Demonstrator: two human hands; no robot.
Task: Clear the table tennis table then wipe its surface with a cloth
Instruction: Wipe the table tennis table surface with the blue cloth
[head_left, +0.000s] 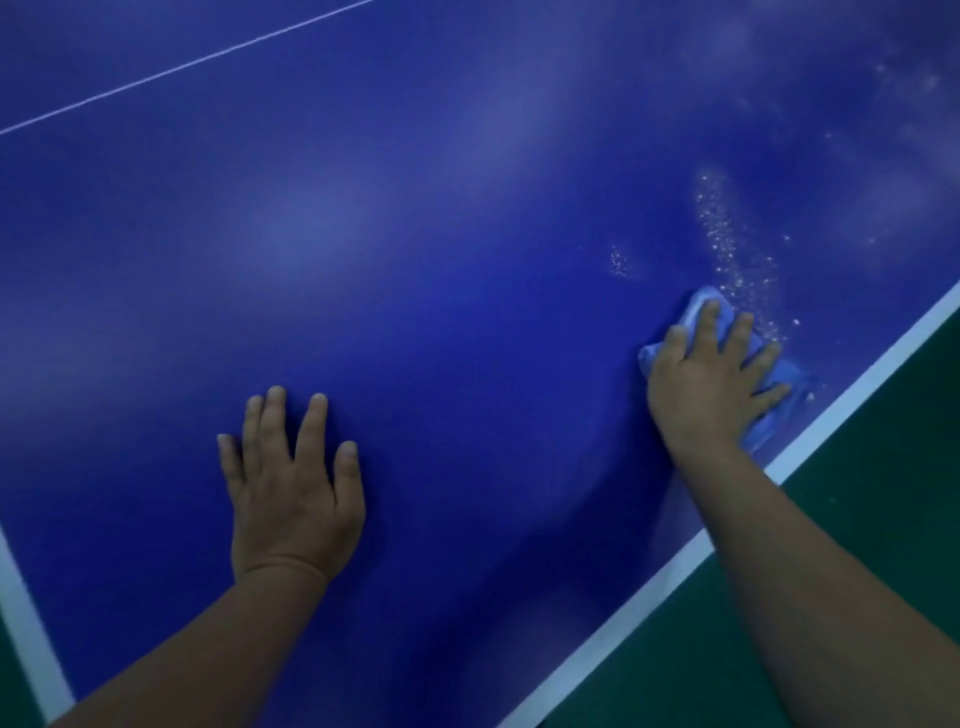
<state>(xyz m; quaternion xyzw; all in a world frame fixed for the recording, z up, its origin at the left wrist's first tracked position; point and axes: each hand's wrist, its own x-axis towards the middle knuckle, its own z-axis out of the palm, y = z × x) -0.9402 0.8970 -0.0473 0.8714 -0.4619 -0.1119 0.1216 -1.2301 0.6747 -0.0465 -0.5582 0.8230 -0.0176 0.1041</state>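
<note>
Pressing cloth under right hand | left hand well apart

right hand pressing blue cloth, left hand flat on table

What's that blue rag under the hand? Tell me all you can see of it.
The cloth is light blue, soft and bunched, lying flat on the dark blue table near its white right edge line. The right hand presses on it with spread fingers, hiding most of it. White specks lie on the table just beyond it.
</note>
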